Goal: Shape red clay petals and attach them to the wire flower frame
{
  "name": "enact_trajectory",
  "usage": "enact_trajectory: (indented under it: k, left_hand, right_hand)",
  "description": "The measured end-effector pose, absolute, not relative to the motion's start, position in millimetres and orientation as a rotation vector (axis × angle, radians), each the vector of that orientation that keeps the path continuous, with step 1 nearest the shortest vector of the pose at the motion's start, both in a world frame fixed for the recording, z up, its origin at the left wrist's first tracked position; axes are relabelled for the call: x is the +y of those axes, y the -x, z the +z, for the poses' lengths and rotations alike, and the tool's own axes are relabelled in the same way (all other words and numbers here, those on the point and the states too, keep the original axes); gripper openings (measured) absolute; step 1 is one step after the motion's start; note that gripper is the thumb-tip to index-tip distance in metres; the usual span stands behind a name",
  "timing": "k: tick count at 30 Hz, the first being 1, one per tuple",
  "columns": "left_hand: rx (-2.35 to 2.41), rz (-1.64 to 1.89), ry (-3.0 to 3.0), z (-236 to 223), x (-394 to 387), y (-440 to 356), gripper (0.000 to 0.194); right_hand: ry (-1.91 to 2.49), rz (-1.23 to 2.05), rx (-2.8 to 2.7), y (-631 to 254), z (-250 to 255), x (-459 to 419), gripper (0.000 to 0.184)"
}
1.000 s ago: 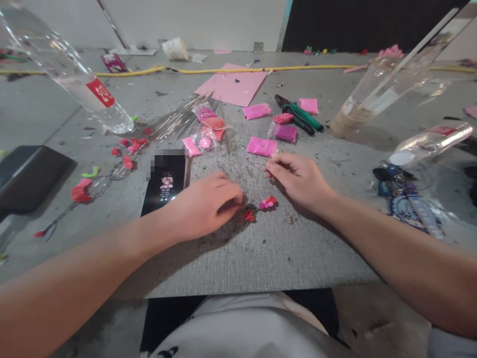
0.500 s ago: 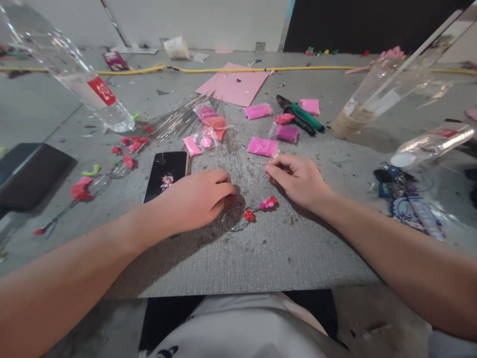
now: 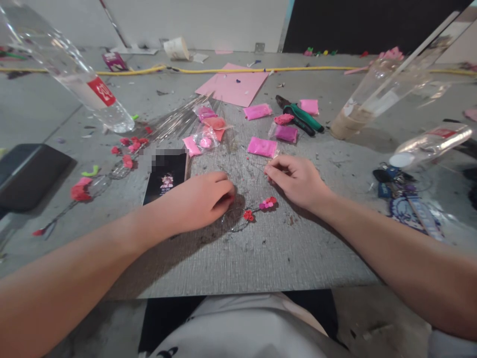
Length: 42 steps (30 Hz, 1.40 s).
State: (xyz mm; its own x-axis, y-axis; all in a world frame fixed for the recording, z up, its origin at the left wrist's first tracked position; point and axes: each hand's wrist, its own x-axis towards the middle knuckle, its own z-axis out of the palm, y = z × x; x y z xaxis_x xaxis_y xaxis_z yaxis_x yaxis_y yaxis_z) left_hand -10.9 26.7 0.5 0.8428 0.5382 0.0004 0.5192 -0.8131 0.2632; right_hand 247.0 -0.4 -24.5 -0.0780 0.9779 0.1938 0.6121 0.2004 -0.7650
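Observation:
My left hand (image 3: 203, 201) rests low over the table beside a smartphone (image 3: 156, 184), its fingers curled inward. A bit of red shows at its fingertips, but what it holds is mostly hidden. Just right of it lies a thin wire loop (image 3: 234, 227) with small red and pink clay flowers (image 3: 267, 203) on its stem. My right hand (image 3: 298, 180) pinches thumb and forefinger together near a pink clay packet (image 3: 262, 146). Something small and red is at that pinch, too small to name. Fine wires lie on the table close by.
Behind the hands lie more clay packets (image 3: 258, 111), green-handled pliers (image 3: 303, 117), a bundle of thin wires (image 3: 175, 119) and pink paper (image 3: 238, 84). Bottles stand left (image 3: 100, 94) and right (image 3: 348, 117). Another wire piece with red clay (image 3: 81, 190) lies left.
My left fingers have curled in slightly and shifted a little. The phone screen now shows the time. My right hand has barely moved.

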Motion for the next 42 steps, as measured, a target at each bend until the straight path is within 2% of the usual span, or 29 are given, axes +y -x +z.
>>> enact_trajectory:
  k: [5,10,18,22,24,33,38,42]
  left_hand:
    - [0.832,0.296,-2.756,-1,22,11,0.008]
    - [0.829,0.488,-2.688,-5,21,9,0.012]
    - [0.881,0.586,-2.546,-11,18,6,0.011]
    - [0.836,0.634,-2.559,-12,19,7,0.025]
    - [0.832,0.619,-2.565,-13,19,7,0.026]
    - [0.845,0.664,-2.518,-8,13,5,0.008]
    - [0.895,0.734,-2.557,-6,13,5,0.035]
    - [0.866,0.714,-2.551,-7,15,5,0.018]
  right_hand:
    - [1.498,0.654,-1.787,-246,-24,-1,0.027]
    - [1.480,0.638,-1.812,-246,-23,-1,0.026]
    - [1.490,0.657,-1.829,-246,-25,0,0.026]
    - [1.492,0.651,-1.837,-245,-24,0,0.027]
    - [1.488,0.670,-1.835,-245,-24,0,0.027]
    - [1.487,0.686,-1.845,-245,-24,-1,0.027]
    - [1.487,0.678,-1.848,-245,-23,-1,0.028]
    - [1.487,0.661,-1.869,-245,-23,-1,0.028]
